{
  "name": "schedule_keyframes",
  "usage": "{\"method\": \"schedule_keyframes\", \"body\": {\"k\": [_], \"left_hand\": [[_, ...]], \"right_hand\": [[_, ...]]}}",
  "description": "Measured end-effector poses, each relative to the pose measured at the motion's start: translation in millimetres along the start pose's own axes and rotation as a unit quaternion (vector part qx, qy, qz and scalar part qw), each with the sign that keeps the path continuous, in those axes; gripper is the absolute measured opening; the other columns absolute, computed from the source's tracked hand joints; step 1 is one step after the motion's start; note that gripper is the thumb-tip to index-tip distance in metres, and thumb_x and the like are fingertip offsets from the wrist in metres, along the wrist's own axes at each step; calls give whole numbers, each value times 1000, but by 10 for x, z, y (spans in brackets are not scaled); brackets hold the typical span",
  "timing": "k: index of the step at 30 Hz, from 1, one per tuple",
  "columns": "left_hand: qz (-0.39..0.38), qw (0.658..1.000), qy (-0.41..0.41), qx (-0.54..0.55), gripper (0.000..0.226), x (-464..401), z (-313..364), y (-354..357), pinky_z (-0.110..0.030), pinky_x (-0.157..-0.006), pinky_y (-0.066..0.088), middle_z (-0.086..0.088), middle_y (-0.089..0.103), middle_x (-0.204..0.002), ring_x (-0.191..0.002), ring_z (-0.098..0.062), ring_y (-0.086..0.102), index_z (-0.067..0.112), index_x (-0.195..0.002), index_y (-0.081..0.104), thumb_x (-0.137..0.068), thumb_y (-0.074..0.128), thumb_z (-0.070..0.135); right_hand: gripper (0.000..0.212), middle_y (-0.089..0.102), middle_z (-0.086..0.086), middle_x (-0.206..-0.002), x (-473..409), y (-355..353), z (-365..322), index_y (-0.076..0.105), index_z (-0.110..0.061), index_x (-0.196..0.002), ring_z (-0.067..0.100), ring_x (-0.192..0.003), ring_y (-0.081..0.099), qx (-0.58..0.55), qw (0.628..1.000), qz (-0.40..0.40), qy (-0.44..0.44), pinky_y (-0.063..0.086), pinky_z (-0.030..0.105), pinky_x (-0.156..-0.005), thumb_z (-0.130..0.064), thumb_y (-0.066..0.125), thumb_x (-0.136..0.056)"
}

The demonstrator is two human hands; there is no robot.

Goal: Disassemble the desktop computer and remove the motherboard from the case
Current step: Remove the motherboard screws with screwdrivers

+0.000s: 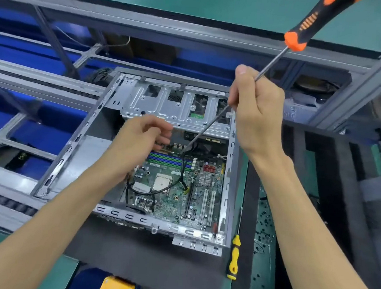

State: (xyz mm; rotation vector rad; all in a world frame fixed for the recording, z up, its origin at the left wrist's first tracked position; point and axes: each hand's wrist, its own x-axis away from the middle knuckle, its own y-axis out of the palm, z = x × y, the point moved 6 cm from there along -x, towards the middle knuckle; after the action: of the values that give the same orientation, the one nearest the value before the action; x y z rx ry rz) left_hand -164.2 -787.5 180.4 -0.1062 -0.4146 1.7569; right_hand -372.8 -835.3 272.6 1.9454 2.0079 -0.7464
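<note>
An open grey metal computer case (73, 141) lies on a dark mat. Inside it sits the green motherboard (172, 199) with black cables (151, 192) looping across it. My right hand (256, 112) grips the thin steel shaft of a long screwdriver with an orange and black handle (310, 22). Its tip reaches down to the board's far edge near the memory slots. My left hand (140, 141) hovers over the board's far left part with fingers loosely curled; whether it holds anything cannot be told.
A yellow and black screwdriver (234, 256) lies on the mat right of the case. Several small dark screws (264, 229) are scattered on the green bench surface beside it. Blue bins (36, 135) and a grey metal rack frame (148, 23) stand behind. A yellow box (116, 287) sits at the front edge.
</note>
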Motion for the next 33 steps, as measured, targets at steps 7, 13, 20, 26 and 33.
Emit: {"method": "schedule_keyframes", "body": {"k": [7,13,20,26,33], "left_hand": [[103,989,82,-62,52,-111,-185,-507,-14,-66,49,10,69,-74,-70,-8,64,26,-80,66,-82,35,-17],[85,984,83,-133,49,-132,-333,-536,-45,-67,56,8,64,-67,-66,-22,61,27,-68,63,-84,38,-13],[46,988,86,-121,51,-88,-479,-514,-52,-62,51,6,64,-69,-65,-34,57,30,-66,61,-83,38,-12],[32,989,96,-111,43,-90,-516,-511,-49,-63,53,8,64,-70,-65,-27,60,28,-68,61,-84,41,-7],[90,991,85,48,29,-144,-517,-642,-27,-61,52,-2,66,-76,-69,-18,62,23,-91,63,-84,43,3]], "right_hand": [[46,42,0,-54,-240,239,-21,49,-11,-61,15,-49,36,-36,999,19,3,30,25,-50,-17,39,-106],[47,43,6,-55,-480,467,-58,51,-12,-62,27,-55,39,-35,999,37,-5,32,34,-52,-21,38,-106],[46,42,0,-56,-613,898,102,51,-10,-65,11,-51,36,-14,1000,-6,0,31,32,-51,-21,38,-107],[47,43,7,-53,-681,1139,283,52,-10,-66,14,-48,36,27,999,-37,-8,30,29,-48,-25,37,-107],[49,50,-13,-48,-665,1567,516,59,-13,-68,6,-42,42,119,978,-168,8,33,21,-49,-34,38,-106]]}}
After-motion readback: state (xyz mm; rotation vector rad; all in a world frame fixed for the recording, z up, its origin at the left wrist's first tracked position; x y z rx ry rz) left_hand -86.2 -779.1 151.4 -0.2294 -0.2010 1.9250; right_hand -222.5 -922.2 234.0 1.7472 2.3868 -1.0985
